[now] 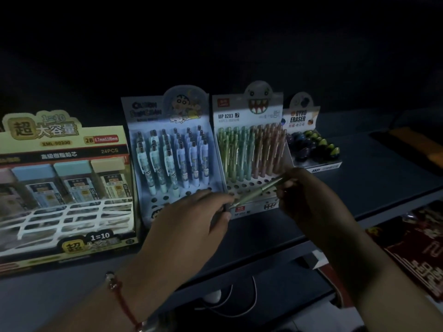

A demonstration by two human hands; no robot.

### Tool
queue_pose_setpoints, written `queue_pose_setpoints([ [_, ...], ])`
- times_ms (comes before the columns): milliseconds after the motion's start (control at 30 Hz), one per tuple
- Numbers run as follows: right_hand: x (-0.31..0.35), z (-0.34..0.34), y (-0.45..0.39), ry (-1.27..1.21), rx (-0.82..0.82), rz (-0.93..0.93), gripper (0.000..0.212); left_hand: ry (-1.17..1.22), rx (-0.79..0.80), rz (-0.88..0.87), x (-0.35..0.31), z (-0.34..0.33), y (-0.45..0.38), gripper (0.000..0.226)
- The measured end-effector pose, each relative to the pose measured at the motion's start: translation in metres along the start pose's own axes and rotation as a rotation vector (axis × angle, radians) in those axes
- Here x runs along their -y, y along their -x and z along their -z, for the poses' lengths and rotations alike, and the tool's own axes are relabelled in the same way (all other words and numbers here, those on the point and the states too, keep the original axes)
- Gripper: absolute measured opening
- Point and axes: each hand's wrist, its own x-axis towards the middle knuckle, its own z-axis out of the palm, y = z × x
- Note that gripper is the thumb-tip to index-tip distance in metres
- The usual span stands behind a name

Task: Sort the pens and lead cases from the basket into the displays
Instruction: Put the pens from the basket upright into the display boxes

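A slim green pen lies slantwise in the air in front of the MP 8283 pen display. My left hand pinches its lower tip, and my right hand grips its upper end. The MP 8283 display holds several green and pink pens, with bare holes in its front rows. To its left stands the cartoon pen display with several blue pens. The lead case display stands at the far left. A white basket sits in front of it.
A Gyro Eraser display stands at the right of the row on the dark shelf. Red printed goods lie on a lower level at the right. A white cable hangs below the shelf edge.
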Motion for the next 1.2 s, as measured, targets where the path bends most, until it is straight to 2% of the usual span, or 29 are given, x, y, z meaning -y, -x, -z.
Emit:
queue_pose_setpoints([
  [433, 0.001, -0.014, -0.008, 0.126, -0.149, 0.329, 0.012, -0.099, 0.045, -0.004, 0.002, 0.003, 0.004, 0.041],
  [700, -0.010, -0.031, -0.017, 0.328, -0.128, 0.555, 0.008, -0.090, 0.042, -0.027, 0.005, 0.002, 0.003, 0.039],
  [867, -0.022, -0.039, -0.026, 0.512, -0.081, 0.623, 0.015, -0.083, 0.055, -0.036, 0.005, 0.000, 0.003, 0.038],
  [1033, -0.027, -0.046, -0.037, 0.608, -0.105, 0.699, 0.016, -0.062, 0.051, -0.033, 0.006, -0.002, 0.004, 0.037],
  [1200, -0.036, -0.054, -0.050, 0.753, -0.092, 0.691, 0.015, -0.050, 0.062, -0.030, 0.007, -0.001, 0.005, 0.036],
])
